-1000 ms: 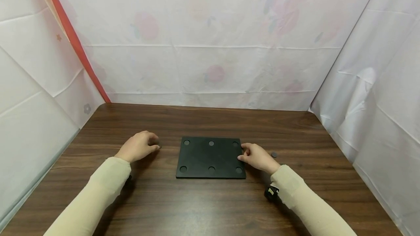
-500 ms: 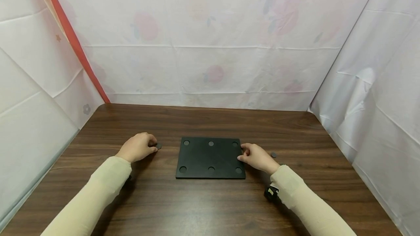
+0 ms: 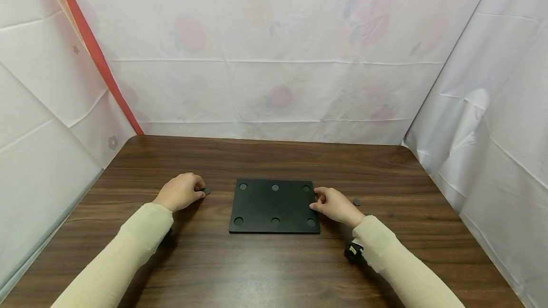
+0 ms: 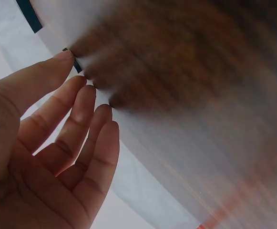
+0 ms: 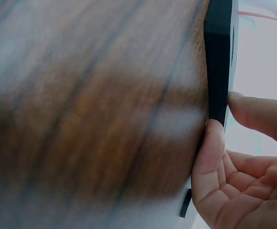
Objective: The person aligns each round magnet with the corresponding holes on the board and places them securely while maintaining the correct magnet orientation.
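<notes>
A flat black board [image 3: 274, 206] with several round recesses lies on the wooden table. My right hand [image 3: 336, 206] holds its right edge; in the right wrist view the thumb [image 5: 252, 112] rests on the top face and a finger touches the side of the board [image 5: 219, 67]. Left of the board, my left hand [image 3: 181, 191] pinches a small dark disc [image 3: 207, 191] at table level. The left wrist view has this disc [image 4: 77, 66] edge-on between thumb and index fingertips, the other fingertips down on the table.
Another small dark disc [image 3: 357, 202] lies on the table [image 3: 274, 270] just right of my right hand. Pale printed curtains [image 3: 274, 89] hang behind the table and at both sides. A red strip [image 3: 98, 56] runs down the left corner.
My left hand has shifted very slightly, and more of the disc shows beside its fingertips than a second ago. The right hand and the board stay in place.
</notes>
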Tool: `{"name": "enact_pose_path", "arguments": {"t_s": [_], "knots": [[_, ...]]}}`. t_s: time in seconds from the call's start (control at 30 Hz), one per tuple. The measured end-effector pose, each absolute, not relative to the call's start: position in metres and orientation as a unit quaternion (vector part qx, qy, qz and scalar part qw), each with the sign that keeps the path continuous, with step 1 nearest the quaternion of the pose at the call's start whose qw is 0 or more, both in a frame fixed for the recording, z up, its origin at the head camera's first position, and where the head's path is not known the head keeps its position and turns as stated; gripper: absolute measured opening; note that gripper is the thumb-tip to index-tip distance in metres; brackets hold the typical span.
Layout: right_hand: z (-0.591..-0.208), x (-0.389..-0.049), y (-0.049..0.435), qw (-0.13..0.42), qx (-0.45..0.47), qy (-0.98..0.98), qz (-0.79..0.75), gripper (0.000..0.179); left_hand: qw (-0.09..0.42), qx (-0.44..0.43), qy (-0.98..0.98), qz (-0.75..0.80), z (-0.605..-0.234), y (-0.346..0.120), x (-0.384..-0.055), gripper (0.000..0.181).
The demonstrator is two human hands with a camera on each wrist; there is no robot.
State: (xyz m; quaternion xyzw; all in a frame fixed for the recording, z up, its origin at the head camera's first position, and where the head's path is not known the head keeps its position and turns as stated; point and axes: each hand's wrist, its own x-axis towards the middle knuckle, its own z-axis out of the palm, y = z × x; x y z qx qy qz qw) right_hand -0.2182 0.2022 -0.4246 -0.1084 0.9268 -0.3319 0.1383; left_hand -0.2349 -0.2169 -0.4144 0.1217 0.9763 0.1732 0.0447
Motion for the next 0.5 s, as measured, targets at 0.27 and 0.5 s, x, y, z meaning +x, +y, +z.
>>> {"name": "enact_pose_path", "arguments": {"t_s": [0.27,0.5], "knots": [[-0.4258,-0.2182,0.2023,0.141,-0.106,0.925,-0.335,0.055,0.044,0.119,0.977,0.172,-0.4166,-0.2172,-0.2375,0.014],[-0.4256,-0.2185,0.2026,0.143,-0.107,0.924,-0.337,0.055,0.052,0.117,0.977,0.170,-0.4135,-0.2137,-0.2368,0.018]]}}
